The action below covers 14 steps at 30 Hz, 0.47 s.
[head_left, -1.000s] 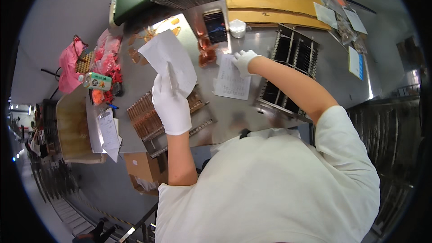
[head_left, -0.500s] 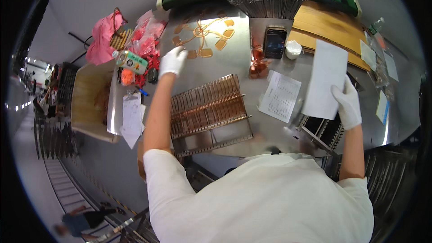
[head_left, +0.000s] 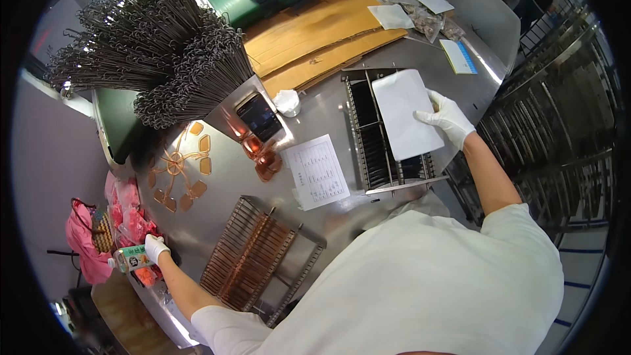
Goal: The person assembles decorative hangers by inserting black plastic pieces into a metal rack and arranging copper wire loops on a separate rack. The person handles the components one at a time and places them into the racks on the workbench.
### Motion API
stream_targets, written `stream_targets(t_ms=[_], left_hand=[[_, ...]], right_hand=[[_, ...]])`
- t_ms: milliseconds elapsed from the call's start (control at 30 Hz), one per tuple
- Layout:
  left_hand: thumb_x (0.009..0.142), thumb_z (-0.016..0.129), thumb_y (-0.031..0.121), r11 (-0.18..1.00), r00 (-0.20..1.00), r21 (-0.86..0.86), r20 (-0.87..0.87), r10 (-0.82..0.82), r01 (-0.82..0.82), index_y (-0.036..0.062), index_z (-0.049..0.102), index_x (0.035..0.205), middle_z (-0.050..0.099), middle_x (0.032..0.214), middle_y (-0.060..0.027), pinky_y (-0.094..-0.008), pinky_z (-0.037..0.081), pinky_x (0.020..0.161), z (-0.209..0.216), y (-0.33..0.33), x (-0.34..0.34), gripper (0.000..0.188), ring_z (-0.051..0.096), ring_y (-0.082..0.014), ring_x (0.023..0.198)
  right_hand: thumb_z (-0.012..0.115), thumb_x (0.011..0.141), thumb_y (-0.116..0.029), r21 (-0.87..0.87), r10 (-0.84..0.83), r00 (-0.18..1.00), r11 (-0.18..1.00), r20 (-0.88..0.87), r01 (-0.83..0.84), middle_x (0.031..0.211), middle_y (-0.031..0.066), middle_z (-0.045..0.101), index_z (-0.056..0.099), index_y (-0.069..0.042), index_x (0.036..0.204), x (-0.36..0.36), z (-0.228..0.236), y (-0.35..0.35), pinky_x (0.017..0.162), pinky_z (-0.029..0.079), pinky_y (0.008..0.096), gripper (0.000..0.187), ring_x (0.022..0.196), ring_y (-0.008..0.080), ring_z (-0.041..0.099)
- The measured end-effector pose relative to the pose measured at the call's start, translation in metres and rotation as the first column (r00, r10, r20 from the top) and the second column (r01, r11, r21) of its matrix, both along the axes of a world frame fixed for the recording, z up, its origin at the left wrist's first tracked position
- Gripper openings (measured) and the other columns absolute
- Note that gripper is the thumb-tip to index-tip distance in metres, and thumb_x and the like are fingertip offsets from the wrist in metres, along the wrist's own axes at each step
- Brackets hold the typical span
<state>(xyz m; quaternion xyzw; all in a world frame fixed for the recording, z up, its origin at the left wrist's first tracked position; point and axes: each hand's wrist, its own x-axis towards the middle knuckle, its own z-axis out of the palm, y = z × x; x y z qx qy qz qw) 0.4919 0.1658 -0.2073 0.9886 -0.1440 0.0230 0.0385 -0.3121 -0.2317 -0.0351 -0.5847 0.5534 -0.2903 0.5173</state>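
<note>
My right hand (head_left: 450, 118), in a white glove, grips a blank white sheet (head_left: 406, 118) by its right edge, thumb on top. Below the sheet is a metal rack with black slots (head_left: 371, 148), which it partly covers. Out at the left, my gloved left hand (head_left: 156, 248) is at the base end of a bottle with a green label (head_left: 136, 258). Its fingers are small and partly hidden, so I cannot tell whether they hold the bottle. Between my arms lies a slotted metal rack (head_left: 246, 260) with a copper sheen.
A dense bundle of hooked wire rods (head_left: 190, 46) stands at the far left, with a phone (head_left: 258, 118) before it. A printed sheet (head_left: 319, 172), flat amber tags on cords (head_left: 174, 164), cardboard (head_left: 315, 43) and pink bags (head_left: 125, 204) lie on the metal table (head_left: 342, 108).
My view has turned toward the right. The left hand has gone from beside the amber tags to the bottle. The right hand still holds the white sheet, now over the black-slotted rack.
</note>
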Motion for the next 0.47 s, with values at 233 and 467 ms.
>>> stream_targets(t_ms=[233, 467], left_hand=[[0.095, 0.064, -0.003, 0.474, 0.899, -0.866, -0.328, -0.29, -0.163, -0.0007, 0.06, 0.138, 0.062, 0.085, -0.0013, -0.0222, 0.043, 0.057, 0.071, 0.068, 0.031, 0.043, 0.053, -0.0087, 0.065], [0.096, 0.064, 0.0, 0.591, 0.661, -0.649, -0.175, -0.73, 0.48, 0.005, 0.071, 0.123, 0.069, 0.107, -0.0034, -0.0261, 0.052, 0.093, 0.198, -0.116, -0.269, 0.029, 0.063, -0.0129, 0.099]], right_hand=[[0.083, 0.086, -0.021, 0.101, 0.129, 0.963, 0.982, 0.235, -0.157, 0.129, 0.0133, 0.067, 0.044, 0.002, 0.153, -0.006, -0.029, -0.01, 0.102, 0.048, 0.0313, 0.081, 0.115, 0.0193, 0.064], [0.082, 0.085, -0.018, 0.155, 0.446, 0.895, 0.886, -0.017, -0.438, 0.124, 0.0103, 0.069, 0.042, -0.013, 0.159, 0.012, -0.015, 0.017, 0.1, 0.049, 0.0324, 0.084, 0.112, 0.0177, 0.065]])
